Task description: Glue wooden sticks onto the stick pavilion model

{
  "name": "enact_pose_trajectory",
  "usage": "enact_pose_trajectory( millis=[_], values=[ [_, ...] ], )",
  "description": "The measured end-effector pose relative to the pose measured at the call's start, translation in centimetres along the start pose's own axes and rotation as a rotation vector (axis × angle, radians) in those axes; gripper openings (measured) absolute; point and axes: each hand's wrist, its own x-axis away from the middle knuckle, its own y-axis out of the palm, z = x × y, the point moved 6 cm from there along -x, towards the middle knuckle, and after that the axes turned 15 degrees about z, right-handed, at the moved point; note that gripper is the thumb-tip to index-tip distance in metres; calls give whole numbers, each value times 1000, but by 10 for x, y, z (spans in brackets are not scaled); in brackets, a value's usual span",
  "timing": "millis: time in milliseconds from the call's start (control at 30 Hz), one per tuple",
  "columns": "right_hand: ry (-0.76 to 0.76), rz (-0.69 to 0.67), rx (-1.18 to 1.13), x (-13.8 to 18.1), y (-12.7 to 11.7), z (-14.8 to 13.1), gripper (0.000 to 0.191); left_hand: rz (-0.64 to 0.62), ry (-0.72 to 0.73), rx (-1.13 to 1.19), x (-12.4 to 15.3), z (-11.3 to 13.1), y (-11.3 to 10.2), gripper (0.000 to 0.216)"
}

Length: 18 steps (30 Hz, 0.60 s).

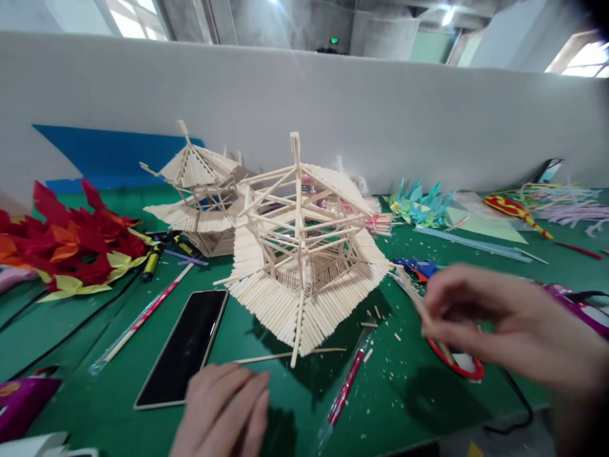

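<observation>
A pagoda-like model of thin wooden sticks [304, 254] stands on the green table [76, 330] in front of me. A second, similar stick model [197, 190] stands behind it to the left. My right hand [495, 317] hovers right of the near model, its fingers pinched on a thin wooden stick [416, 301]. Near the table's front edge my left hand [223, 409] rests with fingers stretched flat, beside a black phone [185, 346]. A loose long stick [285, 357] lies between the hand and the model.
Red and yellow paper flames [66, 244] lie at left, teal paper shapes [421, 203] at back right. Red scissors handles [457, 363] sit under my right hand. Packets of sticks [137, 324] [345, 390], a glue gun [416, 268] and stick offcuts lie about. A white wall [333, 114] bounds the back.
</observation>
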Motion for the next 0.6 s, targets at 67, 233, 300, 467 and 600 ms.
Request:
enact_pose_trajectory(
  millis=[67, 233, 300, 467, 600],
  values=[
    [46, -175, 212, 20, 27, 36, 2, -153, 22, -17, 16, 7, 25, 21],
    [-81, -127, 584, 16, 67, 90, 14, -313, 125, -219, 31, 10, 62, 19],
    [-77, -77, 588, 9, 70, 97, 18, -350, 116, -304, 30, 3, 65, 19],
    [-108, 12, 491, 13, 72, 84, 22, -470, 102, -431, 30, -16, 69, 25],
    [-166, -20, 382, 28, 95, 64, 19, -467, 120, -403, 35, -24, 70, 29]
  ],
)
